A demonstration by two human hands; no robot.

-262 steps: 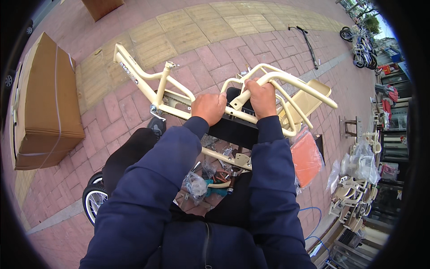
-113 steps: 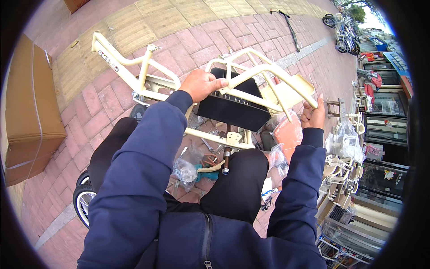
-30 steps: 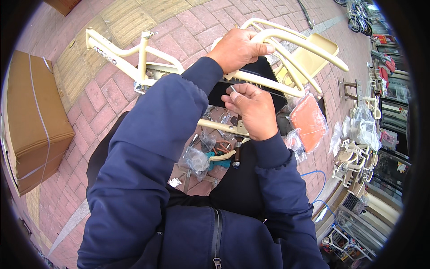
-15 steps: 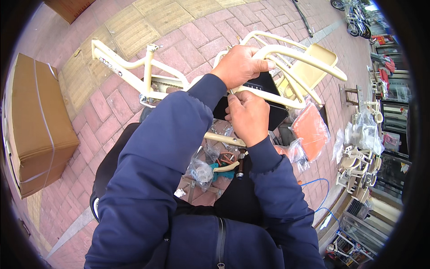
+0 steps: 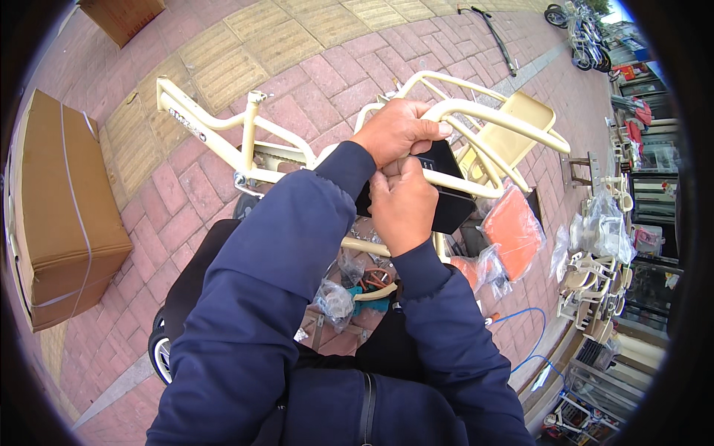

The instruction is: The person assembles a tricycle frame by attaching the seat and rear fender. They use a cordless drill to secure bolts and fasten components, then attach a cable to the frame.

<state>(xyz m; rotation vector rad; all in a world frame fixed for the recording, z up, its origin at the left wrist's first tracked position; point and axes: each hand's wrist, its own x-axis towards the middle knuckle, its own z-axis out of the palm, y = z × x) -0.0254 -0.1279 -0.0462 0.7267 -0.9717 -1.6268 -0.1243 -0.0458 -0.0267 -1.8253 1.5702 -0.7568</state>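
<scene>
A cream tubular rear rack (image 5: pixel 513 119) is gripped in my left hand (image 5: pixel 394 134), whose thumb lies along the bent tube. My right hand (image 5: pixel 404 204) is just below, curled against the same tubing. Its fingertips are pinched together, and whatever they hold is hidden behind the knuckles. To the left lies a cream bicycle frame (image 5: pixel 248 137) with a long lower tube and an upright seat tube; my left sleeve covers part of it. Under the rack is a flat black panel (image 5: pixel 451 212). A cream flat seat-like plate (image 5: pixel 513 134) sits among the far tubes.
A large brown carton (image 5: pixel 63 215) stands at the left. An orange pad in clear plastic (image 5: pixel 513 223) lies right of the black panel. Plastic-bagged small parts (image 5: pixel 335 301) lie between my legs. A blue hose (image 5: pixel 541 320), cream seat parts (image 5: pixel 595 286) and a black pole (image 5: pixel 497 41) are farther off.
My right hand has turned and shifted slightly left, so its knuckles cover the fingertips. My left hand keeps its grip on the rack. The view has shifted a little.
</scene>
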